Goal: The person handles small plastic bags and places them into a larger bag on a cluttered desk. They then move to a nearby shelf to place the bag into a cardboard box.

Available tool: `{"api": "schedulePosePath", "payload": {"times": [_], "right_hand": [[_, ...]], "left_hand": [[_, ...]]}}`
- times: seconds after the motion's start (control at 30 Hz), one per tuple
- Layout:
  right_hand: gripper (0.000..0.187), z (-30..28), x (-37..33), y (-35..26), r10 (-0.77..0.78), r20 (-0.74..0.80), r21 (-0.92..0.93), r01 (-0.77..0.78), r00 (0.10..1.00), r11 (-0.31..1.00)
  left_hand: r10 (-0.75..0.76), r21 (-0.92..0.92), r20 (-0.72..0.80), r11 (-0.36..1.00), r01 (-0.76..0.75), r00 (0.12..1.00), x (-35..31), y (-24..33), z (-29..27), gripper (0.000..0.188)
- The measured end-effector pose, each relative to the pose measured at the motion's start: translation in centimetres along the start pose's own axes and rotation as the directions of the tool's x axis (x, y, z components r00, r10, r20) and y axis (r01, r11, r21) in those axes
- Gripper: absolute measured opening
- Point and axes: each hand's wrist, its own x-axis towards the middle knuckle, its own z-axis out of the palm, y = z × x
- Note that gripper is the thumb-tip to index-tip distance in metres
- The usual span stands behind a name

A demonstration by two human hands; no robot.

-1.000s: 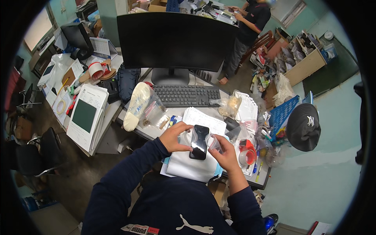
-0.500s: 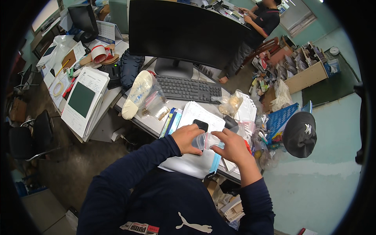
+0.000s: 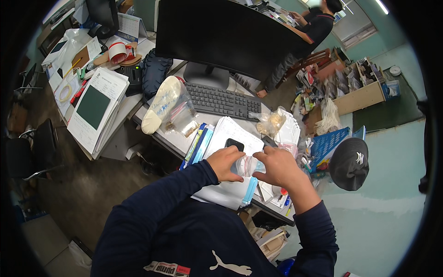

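Note:
Between my two hands is a small clear zip bag (image 3: 247, 166) with a red line along its closure. My left hand (image 3: 224, 164) pinches its left side with thumb and fingers, and my right hand (image 3: 279, 168) grips the right side. What the bag contains cannot be made out. The bag is over a stack of white papers (image 3: 220, 193) at the desk's near edge. Just beyond my left fingers, a black phone (image 3: 235, 144) lies on the papers. Light blue sheets (image 3: 249, 191) stick out beneath the stack's right side.
Beyond the papers are a black keyboard (image 3: 221, 100) and a large monitor (image 3: 226, 34). A cream shoe sole (image 3: 161, 104) and clear bags (image 3: 184, 121) lie to the left. A black cap (image 3: 349, 164) hangs at right. Another person (image 3: 310, 30) stands behind the monitor.
The view has shifted slightly. My hands stay on the zip bag, whose shape and angle have changed a little between my fingers.

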Motion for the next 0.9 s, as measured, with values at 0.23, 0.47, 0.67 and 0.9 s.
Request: {"api": "schedulePosePath", "payload": {"times": [0.23, 0.47, 0.67, 0.9], "right_hand": [[0.053, -2.1, 1.3, -1.1, 0.004, 0.139, -0.133, 0.014, 0.99, 0.991], [0.053, -0.2, 0.5, 0.7, -0.079, -0.04, 0.084, 0.082, 0.996, 0.993], [0.064, 8.1, -2.3, 2.9, 0.298, -0.005, 1.0, 0.009, 0.954, -0.013], [0.065, 15.1, -4.8, 3.1, 0.389, -0.179, 0.359, 0.428, 0.904, -0.829]], "left_hand": [[0.02, -0.017, -0.081, 1.0, -0.021, 0.997, -0.2, 0.0, 0.2, 0.075], [0.026, -0.091, -0.179, 0.995, -0.043, 0.984, -0.3, 0.6, -0.6, 0.075], [-0.011, -0.165, -0.267, 0.986, -0.034, 0.964, -0.7, 2.4, -2.5, 0.073], [-0.068, -0.116, -0.215, 0.992, 0.044, 0.974, -0.7, 3.3, -4.0, 0.076]]}}
